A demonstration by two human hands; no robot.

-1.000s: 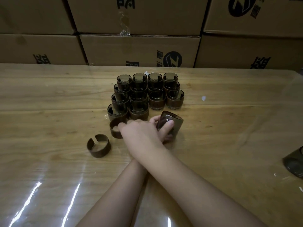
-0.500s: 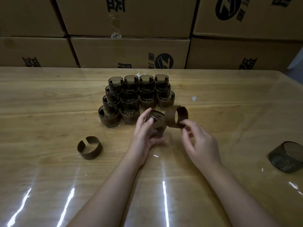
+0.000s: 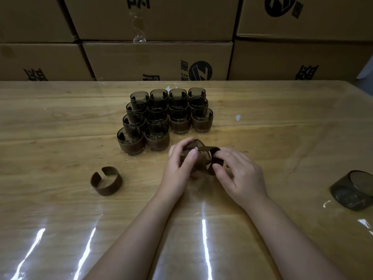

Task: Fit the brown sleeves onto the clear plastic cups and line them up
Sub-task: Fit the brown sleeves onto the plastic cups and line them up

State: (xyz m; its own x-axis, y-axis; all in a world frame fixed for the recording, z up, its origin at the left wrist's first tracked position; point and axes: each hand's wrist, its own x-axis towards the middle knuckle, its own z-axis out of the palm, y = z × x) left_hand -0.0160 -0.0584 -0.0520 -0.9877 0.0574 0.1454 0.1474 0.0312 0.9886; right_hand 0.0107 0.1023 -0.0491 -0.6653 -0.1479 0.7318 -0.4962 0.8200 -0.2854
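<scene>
My left hand (image 3: 177,168) grips a clear smoky plastic cup (image 3: 196,150), tilted on its side over the table. My right hand (image 3: 240,174) pinches a brown split sleeve (image 3: 216,158) and holds it against the cup's base end. Behind them stands a block of several sleeved cups (image 3: 167,118) in tight rows. A loose brown sleeve (image 3: 107,181) lies on the table to the left. One bare cup (image 3: 353,191) lies on its side at the far right edge.
The wooden table (image 3: 60,138) is covered with a glossy clear sheet that throws bright glare streaks near me. Stacked cardboard boxes (image 3: 157,59) form a wall along the table's far edge.
My right hand, crossed over to the left a second ago, picked up a sleeve and brought it to the cup. The sleeve now touches the cup my left hand holds.
</scene>
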